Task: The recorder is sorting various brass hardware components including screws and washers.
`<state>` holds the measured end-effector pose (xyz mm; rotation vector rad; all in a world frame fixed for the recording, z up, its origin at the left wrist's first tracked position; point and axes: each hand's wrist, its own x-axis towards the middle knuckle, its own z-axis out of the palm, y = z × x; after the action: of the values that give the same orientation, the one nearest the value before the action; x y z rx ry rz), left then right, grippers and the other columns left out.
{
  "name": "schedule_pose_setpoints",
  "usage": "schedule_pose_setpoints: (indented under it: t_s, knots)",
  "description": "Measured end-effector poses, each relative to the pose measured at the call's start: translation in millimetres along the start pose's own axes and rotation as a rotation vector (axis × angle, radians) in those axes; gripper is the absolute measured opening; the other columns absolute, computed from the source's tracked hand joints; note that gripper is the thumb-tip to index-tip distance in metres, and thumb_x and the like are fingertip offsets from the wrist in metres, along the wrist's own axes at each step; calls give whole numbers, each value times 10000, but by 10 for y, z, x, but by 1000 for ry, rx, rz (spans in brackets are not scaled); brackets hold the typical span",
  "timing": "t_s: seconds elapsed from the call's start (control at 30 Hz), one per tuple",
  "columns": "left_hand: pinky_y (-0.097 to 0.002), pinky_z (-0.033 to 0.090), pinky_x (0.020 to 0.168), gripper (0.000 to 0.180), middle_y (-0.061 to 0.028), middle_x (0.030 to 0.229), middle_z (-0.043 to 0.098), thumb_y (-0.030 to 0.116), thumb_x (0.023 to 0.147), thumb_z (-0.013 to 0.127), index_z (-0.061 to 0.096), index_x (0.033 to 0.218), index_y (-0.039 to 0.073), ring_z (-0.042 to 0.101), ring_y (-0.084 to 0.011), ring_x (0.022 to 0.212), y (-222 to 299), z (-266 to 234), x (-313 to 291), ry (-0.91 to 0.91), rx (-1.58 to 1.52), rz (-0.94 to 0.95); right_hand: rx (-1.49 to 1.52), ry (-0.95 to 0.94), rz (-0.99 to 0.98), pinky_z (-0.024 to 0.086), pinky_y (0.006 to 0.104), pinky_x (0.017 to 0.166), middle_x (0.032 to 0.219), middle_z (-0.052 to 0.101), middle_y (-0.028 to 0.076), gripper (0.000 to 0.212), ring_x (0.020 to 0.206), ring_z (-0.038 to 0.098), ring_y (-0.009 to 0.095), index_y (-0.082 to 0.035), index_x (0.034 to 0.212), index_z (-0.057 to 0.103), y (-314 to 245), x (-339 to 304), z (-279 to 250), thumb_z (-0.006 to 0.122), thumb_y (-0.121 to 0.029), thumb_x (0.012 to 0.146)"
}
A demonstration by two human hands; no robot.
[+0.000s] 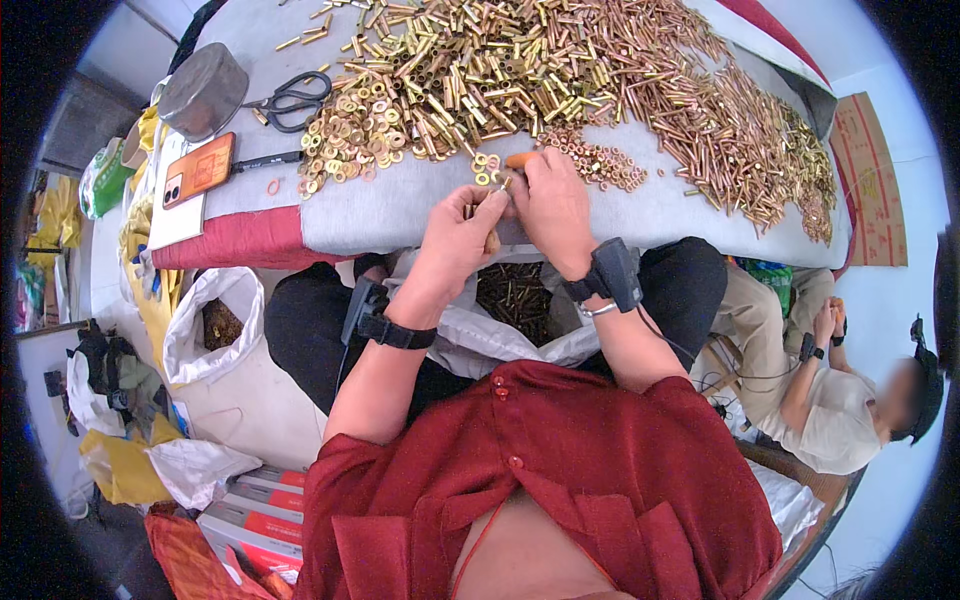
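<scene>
My left hand [455, 238] is closed at the table's front edge, thumb and fingers pinching a small brass-coloured metal tube [506, 184]. Right beside it, my right hand [556, 208] has its fingers bent together at the tube's tip. An orange piece [520, 159] shows at its fingertips; whether it is a finger cover or something held, I cannot tell. Just beyond my hands lie a few loose brass washers [484, 168] and a cluster of small copper-coloured rings [605, 165]. A large heap of brass-coloured tubes [520, 75] spreads behind them.
Flat washers [355, 135], black scissors [292, 102], a metal bowl [203, 92] and an orange phone [200, 172] sit at the left. An open white sack [470, 335] of metal pieces is between my knees, another sack [250, 320] to the left. A co-worker [835, 400] sits at the right.
</scene>
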<state>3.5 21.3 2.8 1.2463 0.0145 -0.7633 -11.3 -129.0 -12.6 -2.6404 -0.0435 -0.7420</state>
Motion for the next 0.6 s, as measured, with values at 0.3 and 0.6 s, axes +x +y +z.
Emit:
schedule_pose_setpoints:
  t_s: [0.3,0.6]
  knots:
    - [-191,312,420,223,-16,776,598,215,911,573,527,1038,37,405,-33,487,-17,38,-5,104,27,44,-51,56,-29,445,398,672,790,548,112,135,766,539,301,-55,819,591,40,-13,45,673,-141,754]
    - [-186,311,420,194,29,699,534,211,896,600,582,998,47,422,-25,498,-20,62,-41,57,170,115,713,-30,477,458,302,575,786,605,112,130,648,564,212,-6,912,604,-246,-243,-232,647,-76,811]
